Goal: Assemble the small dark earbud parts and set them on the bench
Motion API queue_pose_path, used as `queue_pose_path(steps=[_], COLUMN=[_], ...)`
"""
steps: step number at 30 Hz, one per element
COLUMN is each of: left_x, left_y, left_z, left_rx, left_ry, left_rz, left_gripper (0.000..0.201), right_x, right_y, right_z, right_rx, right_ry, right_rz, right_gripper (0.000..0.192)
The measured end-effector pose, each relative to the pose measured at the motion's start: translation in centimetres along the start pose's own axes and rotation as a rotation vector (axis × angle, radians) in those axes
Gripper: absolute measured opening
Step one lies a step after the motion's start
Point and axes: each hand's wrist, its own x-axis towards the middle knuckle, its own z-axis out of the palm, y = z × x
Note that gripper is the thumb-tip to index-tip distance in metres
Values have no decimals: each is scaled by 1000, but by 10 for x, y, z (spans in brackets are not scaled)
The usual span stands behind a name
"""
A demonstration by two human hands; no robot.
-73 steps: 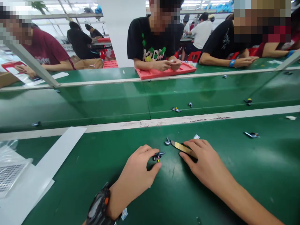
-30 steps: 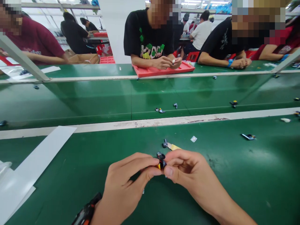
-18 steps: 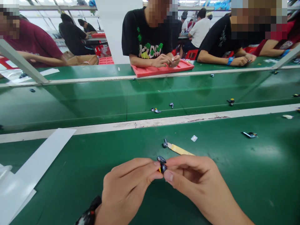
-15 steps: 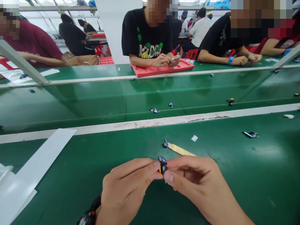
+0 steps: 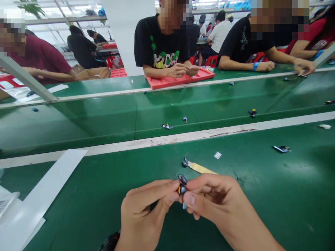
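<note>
Both hands meet at the middle front, pinching a dark, glossy earbud (image 5: 182, 189) between them. Its rounded shell piece is tilted apart from the body at the top, a bit of yellow shows inside, and a bluish stem points down. My left hand (image 5: 146, 209) grips it from the left with thumb and fingers closed. From the right, my right hand (image 5: 217, 202) pinches it between thumb and index finger. Just beyond lies another dark earbud (image 5: 185, 162), at the tip of a flat tool with a yellow handle (image 5: 201, 168); the right hand hides the handle's far end.
A small white square label (image 5: 217, 155) and an opened earbud part (image 5: 282, 149) lie on the green table (image 5: 261, 188). White sheets (image 5: 54, 181) cover the left side. Past a white ledge (image 5: 157, 140), more earbud parts (image 5: 167, 126) are scattered. Co-workers sit opposite, one at a red tray (image 5: 180, 81).
My left hand has turned slightly, its thumb now showing below the earbud, and more of the stem is visible. The co-worker at the right has reached an arm out. The view has shifted slightly.
</note>
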Motion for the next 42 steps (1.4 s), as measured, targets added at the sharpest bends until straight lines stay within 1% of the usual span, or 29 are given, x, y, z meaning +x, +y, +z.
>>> queue_pose_path(steps=[2,4,6,7,10,12,14,16,18,21,23,25,26,28,30,31,32,34,35,36,39,41,42], left_x=[2,2,2,1,0,1,3,6,10,14,15,16,17,18,19,19,19,18,16,15,11,10,10], left_y=[2,4,5,6,9,12,15,15,11,3,-1,-2,-1,1,2,3,3,3,3,3,5,6,6], left_z=[-1,-1,0,0,4,6,7,4,0,-6,-7,-8,-8,-9,-10,-11,-11,-11,-10,-10,-8,-7,-7], left_rx=[-16,-23,-50,-71,-188,-321,-459,-568,-682,-857,-913,-926,-929,-920,-883,-850,-812,-733,-675,-593,-300,-173,-142], left_ry=[21,59,117,127,104,90,91,53,-26,-157,-215,-248,-272,-306,-307,-300,-285,-274,-268,-259,-225,-201,-189], left_rz=[-24,-48,-72,-76,-102,-182,-303,-427,-573,-779,-848,-865,-866,-846,-799,-765,-722,-618,-551,-476,-232,-99,-57], left_gripper=[31,27,23,21,19,16,12,8,6,12,15,16,19,32,40,37,29,14,11,13,28,33,34], right_x=[1,2,3,3,2,1,0,1,3,6,7,6,5,3,2,2,2,4,5,6,8,9,9], right_y=[4,7,9,9,8,7,8,9,10,12,14,16,18,20,20,19,18,15,14,13,11,11,10], right_z=[1,3,5,6,8,9,8,7,4,0,-3,-5,-6,-8,-8,-7,-7,-6,-5,-5,-4,-4,-3], right_rx=[62,117,150,160,165,137,92,57,56,55,36,33,38,55,69,76,82,98,114,134,189,200,196], right_ry=[-6,-8,-17,-15,-4,22,56,65,13,-63,-68,-74,-85,-113,-123,-112,-97,-62,-43,-25,21,39,44], right_rz=[-6,6,42,60,82,73,51,19,-9,6,30,27,25,31,65,84,103,143,156,165,176,172,165], right_gripper=[13,8,9,10,13,18,22,23,24,24,23,18,15,11,10,11,13,18,20,20,19,21,21])
